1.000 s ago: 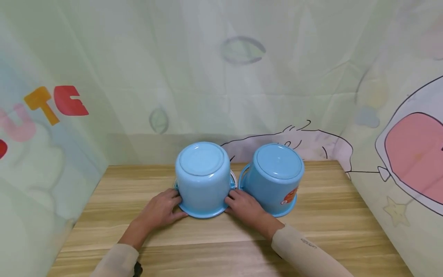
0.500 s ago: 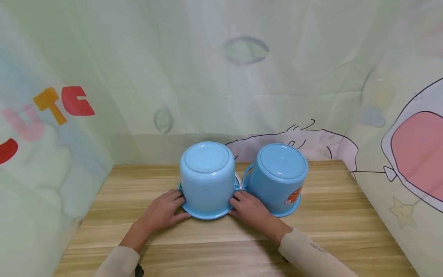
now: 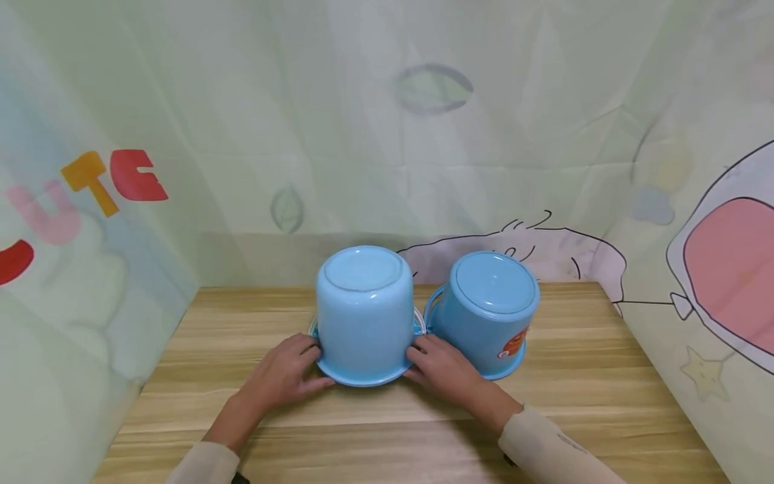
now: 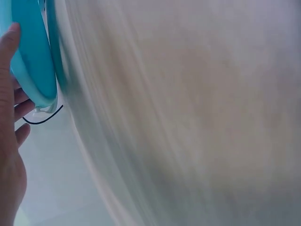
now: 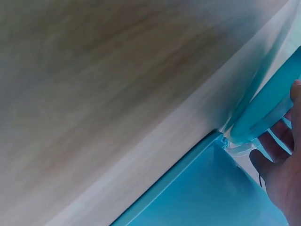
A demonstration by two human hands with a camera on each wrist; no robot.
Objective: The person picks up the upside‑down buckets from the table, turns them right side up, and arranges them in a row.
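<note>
A light blue plastic bucket [image 3: 365, 329] stands upside down, its base up, in the head view. My left hand [image 3: 284, 373] holds the left side of its rim, thumb at the front edge and fingers on the side. On the opposite side, my right hand [image 3: 450, 370] holds the rim in the same way. Each wrist view shows the thumb on one face of the turquoise rim [image 4: 35, 61] and fingers behind it. Close on the right, a second upturned blue bucket [image 3: 484, 329] bears a red-orange sticker [image 3: 513, 343]; my right forearm passes in front of it.
Both buckets are on a wood-grain table [image 3: 580, 403]. A printed cloth backdrop [image 3: 338, 134] rises behind the table and along both sides. A pale handle [image 3: 420, 321] of the held bucket lies between the two buckets, near the blue handle [image 3: 433, 302] of the other.
The head view has swung slightly left. The held bucket looks a little larger and nearer, its front rim lower in view, and both hands keep their hold. The right bucket stays put.
</note>
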